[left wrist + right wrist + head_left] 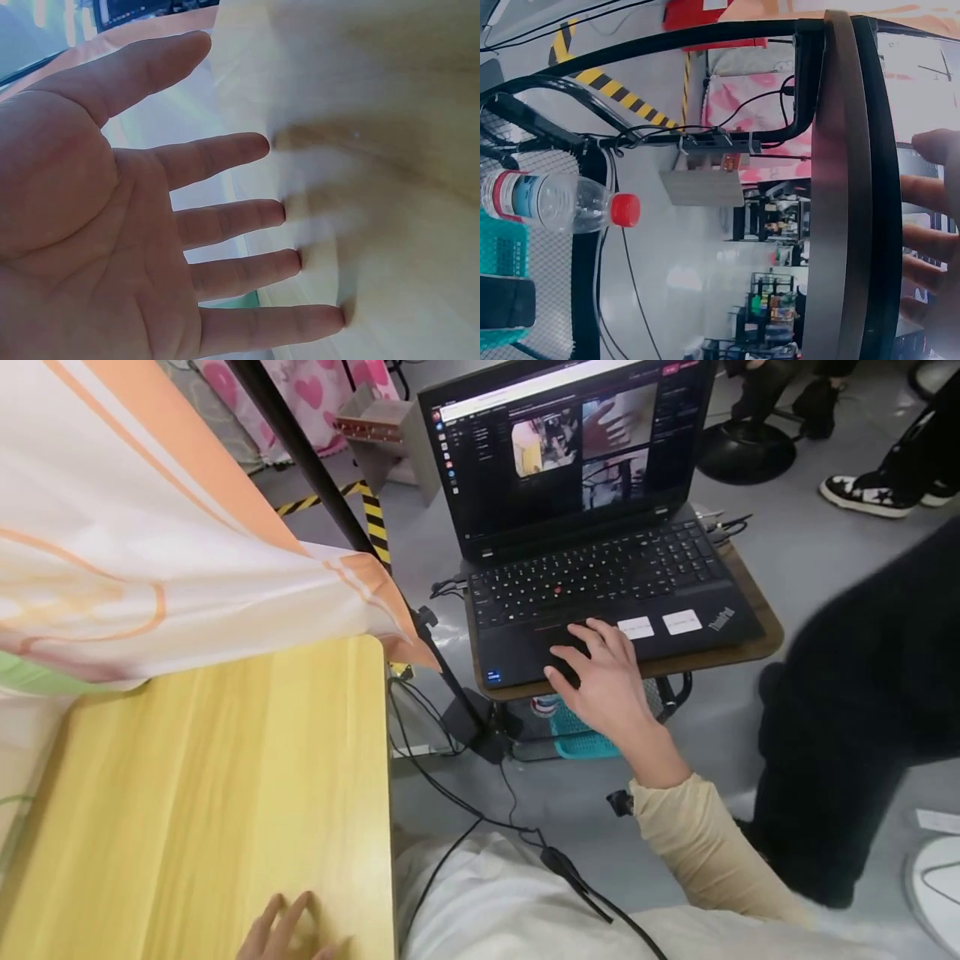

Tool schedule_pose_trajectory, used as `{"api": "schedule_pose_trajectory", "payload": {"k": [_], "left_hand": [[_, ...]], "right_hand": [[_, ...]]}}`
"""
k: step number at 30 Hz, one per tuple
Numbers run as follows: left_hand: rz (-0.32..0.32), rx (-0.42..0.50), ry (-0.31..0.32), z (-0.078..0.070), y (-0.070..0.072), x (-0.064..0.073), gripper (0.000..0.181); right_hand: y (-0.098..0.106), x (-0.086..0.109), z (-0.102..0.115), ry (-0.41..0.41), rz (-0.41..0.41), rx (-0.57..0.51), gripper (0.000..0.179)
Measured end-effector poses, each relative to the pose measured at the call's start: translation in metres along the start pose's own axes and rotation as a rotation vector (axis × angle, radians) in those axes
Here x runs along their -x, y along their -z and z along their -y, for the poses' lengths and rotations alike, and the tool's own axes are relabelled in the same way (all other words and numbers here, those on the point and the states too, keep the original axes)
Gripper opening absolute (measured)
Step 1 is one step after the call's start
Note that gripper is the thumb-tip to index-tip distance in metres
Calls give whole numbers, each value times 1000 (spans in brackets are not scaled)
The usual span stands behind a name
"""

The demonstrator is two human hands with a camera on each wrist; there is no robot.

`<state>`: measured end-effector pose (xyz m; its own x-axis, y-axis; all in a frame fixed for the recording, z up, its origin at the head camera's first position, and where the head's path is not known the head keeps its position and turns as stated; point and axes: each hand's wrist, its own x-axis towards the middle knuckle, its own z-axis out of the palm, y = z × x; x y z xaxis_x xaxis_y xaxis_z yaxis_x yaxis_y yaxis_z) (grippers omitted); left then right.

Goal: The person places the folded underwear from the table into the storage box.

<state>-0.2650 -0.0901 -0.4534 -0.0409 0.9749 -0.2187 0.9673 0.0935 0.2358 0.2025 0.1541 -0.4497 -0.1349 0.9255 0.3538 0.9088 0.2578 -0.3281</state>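
My right hand (606, 681) rests on the palm rest and touchpad area of a black laptop (517, 652), its fingers extended and spread. In the right wrist view, fingers (926, 244) of that hand show beyond the laptop's edge. The laptop's screen (555, 452) is lit and shows several camera pictures in a dark window. My left hand (112, 225) has its fingers straight and spread, with the fingertips at the pale wooden tabletop (405, 225). In the head view only part of that hand shows, at the bottom edge of the yellow wooden table (225, 777). Neither hand holds anything.
The laptop stands on a small brown stand (750, 585). Below it are a teal basket (585, 739) and a plastic bottle with a red cap (562, 202). A black pole (315, 468), a patterned curtain (172, 560) and cables (442, 789) lie between table and stand. Dark-clothed legs (840, 735) are at right.
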Motion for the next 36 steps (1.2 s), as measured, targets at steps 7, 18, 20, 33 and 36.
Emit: {"api": "schedule_pose_trajectory", "payload": {"k": [7,18,20,33,36], "left_hand": [[-34,15,-61,1,1,2,67],[-146,31,-136,-8,4,2,69],[-150,33,-144,-6,4,1,70],[133,7,134,13,-1,2,82],[210,-6,157,21,-5,-4,86]], "right_hand": [[1,7,0,20,-9,-1,38],[10,17,-4,8,-98,27,36],[11,17,-3,-1,-89,31,36],[7,14,11,-14,-66,-2,42],[4,13,13,-20,-69,-13,42]]}}
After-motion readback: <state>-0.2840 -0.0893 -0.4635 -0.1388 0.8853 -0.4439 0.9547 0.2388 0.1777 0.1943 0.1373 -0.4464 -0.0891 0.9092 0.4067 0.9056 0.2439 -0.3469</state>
